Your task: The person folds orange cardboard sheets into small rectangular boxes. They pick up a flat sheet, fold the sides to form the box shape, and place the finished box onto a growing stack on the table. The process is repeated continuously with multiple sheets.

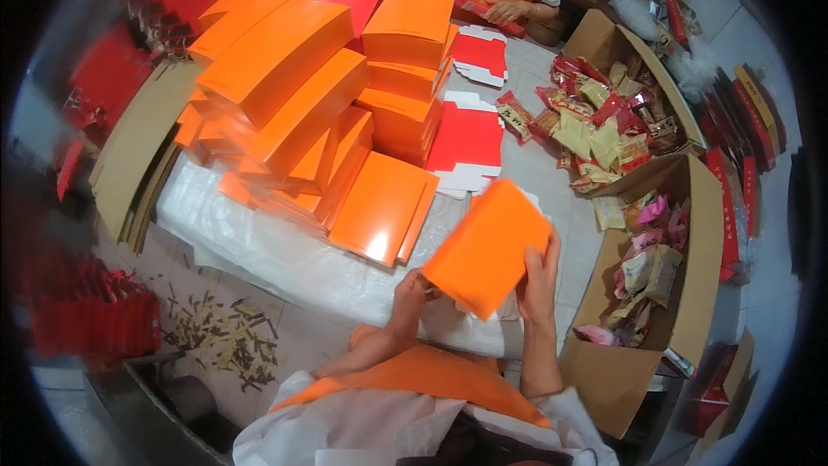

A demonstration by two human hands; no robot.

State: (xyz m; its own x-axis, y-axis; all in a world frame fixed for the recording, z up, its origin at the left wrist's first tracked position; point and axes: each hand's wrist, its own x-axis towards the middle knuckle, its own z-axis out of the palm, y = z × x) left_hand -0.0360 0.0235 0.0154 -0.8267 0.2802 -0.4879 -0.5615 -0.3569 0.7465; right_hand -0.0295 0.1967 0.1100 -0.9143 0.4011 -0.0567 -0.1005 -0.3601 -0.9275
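White table (535,168) covered in clear plastic sheet (259,242), stacked orange boxes (293,95), flat red-and-white box blanks (470,142), snack packets (595,134)

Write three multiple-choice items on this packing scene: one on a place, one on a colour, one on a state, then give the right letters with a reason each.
1. Where does the stack of finished orange boxes stand?
A. to the person's left on the table
B. inside the cardboard carton
C. on the floor

2. What colour is the box held in the hands?
A. blue
B. orange
C. white

3. How is that box held?
A. lying untouched on the table
B. by the left hand alone
C. by both hands, lifted off the table

Answers: 1 A, the stack sits on the plastic-covered table left of the hands. 2 B, its surface is plain orange. 3 C, the left hand grips its lower edge and the right hand its right side.
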